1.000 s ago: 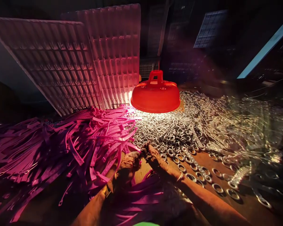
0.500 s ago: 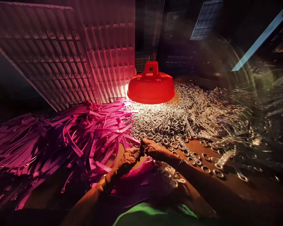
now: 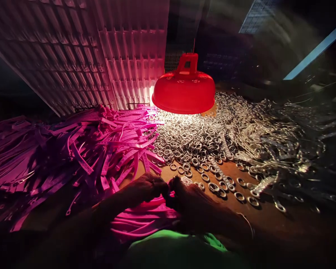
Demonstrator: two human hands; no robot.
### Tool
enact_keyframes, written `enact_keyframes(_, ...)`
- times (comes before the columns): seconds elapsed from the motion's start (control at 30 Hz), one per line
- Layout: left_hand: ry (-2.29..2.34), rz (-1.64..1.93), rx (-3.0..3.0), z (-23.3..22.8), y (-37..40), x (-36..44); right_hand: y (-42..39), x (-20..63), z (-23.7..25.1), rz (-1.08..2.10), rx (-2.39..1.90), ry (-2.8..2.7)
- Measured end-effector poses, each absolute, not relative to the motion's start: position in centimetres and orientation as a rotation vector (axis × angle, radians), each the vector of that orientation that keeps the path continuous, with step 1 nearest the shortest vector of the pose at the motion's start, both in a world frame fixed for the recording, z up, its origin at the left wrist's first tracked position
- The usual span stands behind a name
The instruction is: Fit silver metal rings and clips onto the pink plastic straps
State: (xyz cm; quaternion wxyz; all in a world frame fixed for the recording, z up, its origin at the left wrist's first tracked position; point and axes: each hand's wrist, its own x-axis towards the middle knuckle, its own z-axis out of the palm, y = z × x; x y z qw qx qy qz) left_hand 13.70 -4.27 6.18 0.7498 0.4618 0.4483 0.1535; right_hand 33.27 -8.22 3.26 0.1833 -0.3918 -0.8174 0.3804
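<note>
In deep shadow at the front middle of the table, my left hand point(image 3: 152, 185) has its fingers drawn together. My right hand point(image 3: 182, 192) is closed too, its fingertips meeting those of the left. What they pinch is too dark to make out, though a bit of pink shows between them. Just below lies a bundle of pink straps point(image 3: 141, 218), close to my lap. A large heap of pink straps point(image 3: 123, 149) spreads to the left of my hands. Beyond and to the right, silver metal rings point(image 3: 190, 144) lie in a dense pile, some loose near my right hand.
A red lamp point(image 3: 184, 91) hangs low over the rings and lights them. Behind the straps leans a ribbed panel point(image 3: 134, 67). Several short ridged silver strips point(image 3: 264, 185) lie on the brown tabletop point(image 3: 235, 173) at right. Green cloth point(image 3: 168, 236) shows at the bottom.
Both hands have drawn back toward me, out of the lamplight into shadow, and stay together. The view has shifted, so the lamp sits higher. More of the near strap bundle shows.
</note>
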Motion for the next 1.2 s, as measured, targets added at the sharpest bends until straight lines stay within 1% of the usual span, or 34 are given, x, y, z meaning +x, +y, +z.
enact_keyframes(0.07,0.934,0.275,1.05,6.1,-5.3,13.6,-10.1,33.5,2.9,1.054,-1.202,-2.338)
enact_keyframes(0.13,0.876,0.281,1.086,5.6,-6.4,13.7,-11.6,33.5,2.5,0.965,-1.269,-2.396)
enact_keyframes(0.2,0.806,0.306,1.102,5.1,-7.6,13.8,-12.7,33.4,2.1,0.857,-1.283,-2.441)
enact_keyframes(0.27,0.74,0.321,1.115,4.7,-8.7,13.9,-13.4,33.2,1.9,0.844,-1.26,-2.412)
enact_keyframes(0.37,0.704,0.372,1.215,4.4,-10.0,14.0,-14.0,33.0,1.9,0.967,-1.242,-2.261)
enact_keyframes(0.5,0.782,0.503,1.358,4.5,-11.0,14.2,-14.2,32.7,2.2,1.295,-1.23,-2.015)
enact_keyframes(0.57,0.837,0.48,1.341,4.7,-11.3,14.3,-14.0,32.5,2.5,1.409,-1.212,-1.991)
enact_keyframes(0.67,0.863,0.391,1.196,4.5,-11.6,14.4,-13.6,32.4,3.1,1.45,-1.222,-2.079)
enact_keyframes(0.83,0.836,0.425,0.954,3.5,-11.9,14.4,-13.0,32.4,3.6,1.459,-1.143,-2.321)
enact_keyframes(1.03,0.791,0.417,0.77,3.3,-11.6,14.7,-11.6,32.8,5.2,1.314,-1.067,-2.489)
enact_keyframes(1.13,0.792,0.444,0.762,2.2,-10.9,14.7,-10.9,33.0,6.4,1.061,-1.173,-2.59)
enact_keyframes(1.2,0.866,0.529,0.907,0.9,-10.1,14.8,-10.6,33.2,6.6,0.86,-1.311,-2.657)
